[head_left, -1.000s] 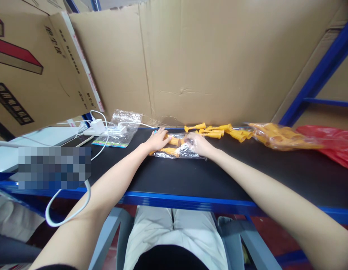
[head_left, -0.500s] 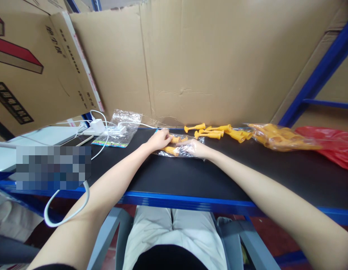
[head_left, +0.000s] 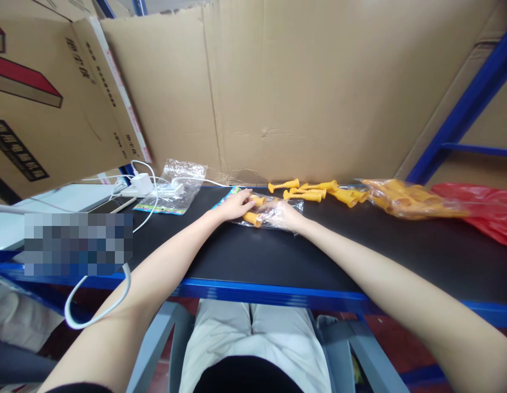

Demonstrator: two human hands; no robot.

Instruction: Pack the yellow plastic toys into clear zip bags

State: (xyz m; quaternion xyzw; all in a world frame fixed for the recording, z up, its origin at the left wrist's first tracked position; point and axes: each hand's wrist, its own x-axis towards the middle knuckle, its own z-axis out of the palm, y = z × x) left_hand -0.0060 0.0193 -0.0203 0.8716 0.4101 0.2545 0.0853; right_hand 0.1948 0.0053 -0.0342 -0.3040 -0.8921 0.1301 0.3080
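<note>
Both hands meet at one clear bag [head_left: 273,214] lying on the black bench [head_left: 278,251], far out at arm's reach, just short of the cardboard wall [head_left: 302,98]. Head view: the left hand [head_left: 233,206] rests on the bag's left end, fingers curled over an orange piece [head_left: 253,219] inside, pinching it through the film. The right hand [head_left: 286,213] lies flat and open on the bag's right half, pressing it down. The bag's long axis runs left to right, across the person's front, so each hand has one end and neither is nearer. Loose orange pegs [head_left: 314,191] lie just behind and to the right, nearer the right hand. Further right sit a full bag [head_left: 404,199] and a red bag [head_left: 482,207]; an empty bag [head_left: 175,188] and a charger [head_left: 142,183] lie left.
</note>
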